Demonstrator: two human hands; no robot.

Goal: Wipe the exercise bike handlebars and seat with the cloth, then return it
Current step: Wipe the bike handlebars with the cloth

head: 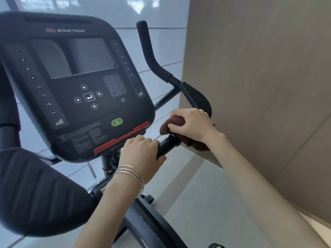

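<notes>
We wipe 1 handlebar (167,144), right hand (192,125) clutching the cloth (176,122), left hand (143,154) wrapped round the bar; seat and cloth's return likely remain.

Two hands (143,154), one brown cloth (172,124), one console (75,83), perhaps three thin bangles (132,174) on one wrist
</notes>
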